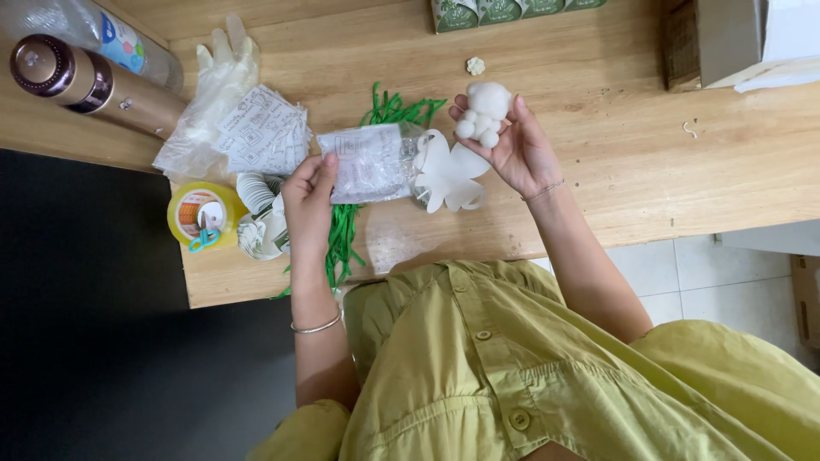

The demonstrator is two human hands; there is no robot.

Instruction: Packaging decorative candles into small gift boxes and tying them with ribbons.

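Note:
My left hand (309, 198) pinches a clear plastic packet (369, 162) with white paper inside, held above the wooden table (615, 145). A white flower-shaped cutout (448, 175) sticks out of the packet's right end. My right hand (512, 145) is palm up and holds a white lumpy bear-shaped figure (484, 111) at the fingertips. Green paper strips (389, 111) lie under the packet and trail down toward the table's near edge.
A yellow tape roll (198, 213) with a small teal clip, a clear glove (218, 72) over printed sheets (260, 132), a metal flask (85, 81) and a plastic bottle (102, 30) sit at left. Green boxes (504, 10) line the far edge. A grey box (722, 38) stands at right.

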